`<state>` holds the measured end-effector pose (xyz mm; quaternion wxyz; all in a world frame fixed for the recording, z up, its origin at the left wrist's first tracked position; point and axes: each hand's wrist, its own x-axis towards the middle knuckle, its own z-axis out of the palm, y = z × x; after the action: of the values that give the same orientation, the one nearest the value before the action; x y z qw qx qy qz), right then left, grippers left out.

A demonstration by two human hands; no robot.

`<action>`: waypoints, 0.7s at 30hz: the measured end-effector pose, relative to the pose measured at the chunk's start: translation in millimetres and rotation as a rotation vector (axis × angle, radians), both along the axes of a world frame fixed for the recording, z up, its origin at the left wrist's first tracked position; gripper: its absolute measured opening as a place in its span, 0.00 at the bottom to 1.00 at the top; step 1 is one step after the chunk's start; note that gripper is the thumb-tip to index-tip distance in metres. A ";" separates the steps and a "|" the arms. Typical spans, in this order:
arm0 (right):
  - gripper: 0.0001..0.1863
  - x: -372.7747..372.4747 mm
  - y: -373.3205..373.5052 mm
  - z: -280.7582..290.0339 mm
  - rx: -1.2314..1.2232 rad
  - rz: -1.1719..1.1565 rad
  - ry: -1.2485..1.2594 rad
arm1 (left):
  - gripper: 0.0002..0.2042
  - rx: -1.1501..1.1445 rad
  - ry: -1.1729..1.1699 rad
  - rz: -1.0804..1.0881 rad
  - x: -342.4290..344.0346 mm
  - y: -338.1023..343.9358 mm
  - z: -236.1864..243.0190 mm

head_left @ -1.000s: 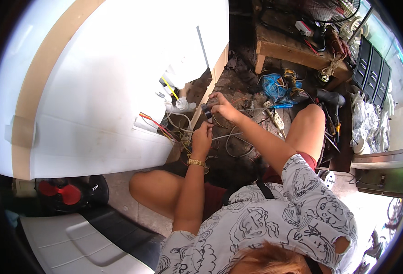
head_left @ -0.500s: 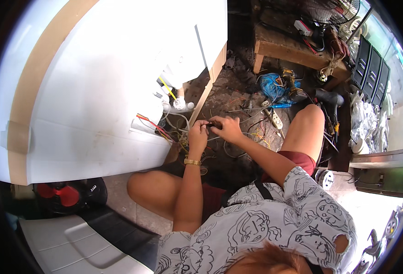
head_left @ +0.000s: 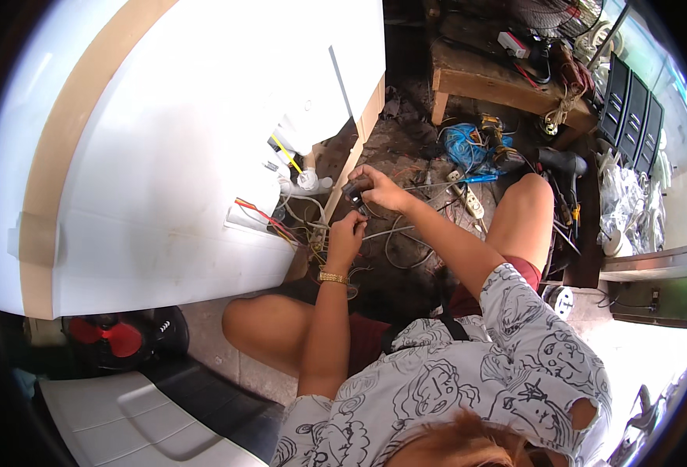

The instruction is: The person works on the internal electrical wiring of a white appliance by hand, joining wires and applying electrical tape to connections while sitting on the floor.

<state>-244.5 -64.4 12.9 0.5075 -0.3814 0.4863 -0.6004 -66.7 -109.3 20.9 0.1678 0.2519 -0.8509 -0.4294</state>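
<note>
My right hand (head_left: 384, 191) is closed on a small black object (head_left: 352, 191) that looks like a roll of electrical tape. Just below it, the fingertips of my left hand (head_left: 346, 238) are pinched together on what appears to be a thin dark wire end, mostly hidden by the fingers. Grey and coloured wires (head_left: 300, 226) run beside my left hand from the white appliance casing (head_left: 164, 194). A red and yellow wire pair (head_left: 254, 208) comes out of the casing's lower opening. White plastic pipe fittings (head_left: 307, 181) sit in the opening above.
On the floor lie a white power strip (head_left: 466, 196), a blue-handled screwdriver (head_left: 481, 179), a blue bundle (head_left: 465, 148) and a yellow-black power drill (head_left: 499, 148). A wooden bench (head_left: 476, 82) stands at the far right. Black drawers (head_left: 631, 113) are at the right edge.
My hands have moved apart. The right hand has risen away with the black object, turning it into view, while my left hand stays low, slightly nearer me, still pinched.
</note>
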 end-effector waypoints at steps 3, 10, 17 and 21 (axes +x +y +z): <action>0.25 37.7 4.9 45.6 -0.026 0.019 0.147 | 0.05 0.000 0.032 0.187 21.5 -8.0 -12.2; 0.26 50.7 80.2 51.5 0.141 -0.059 0.827 | 0.05 0.099 0.155 0.316 7.7 -8.4 3.0; 0.26 20.7 25.7 -37.5 -0.041 -0.183 0.436 | 0.07 0.368 -0.012 0.080 14.3 -11.9 -5.2; 0.25 -8.4 -3.8 -10.8 0.050 -0.180 0.099 | 0.05 0.067 -0.027 -0.023 4.5 -7.6 1.3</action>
<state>-252.8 -68.2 2.1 0.4364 -0.3526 0.5577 -0.6117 -62.3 -116.9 22.1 0.1429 0.2534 -0.8409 -0.4564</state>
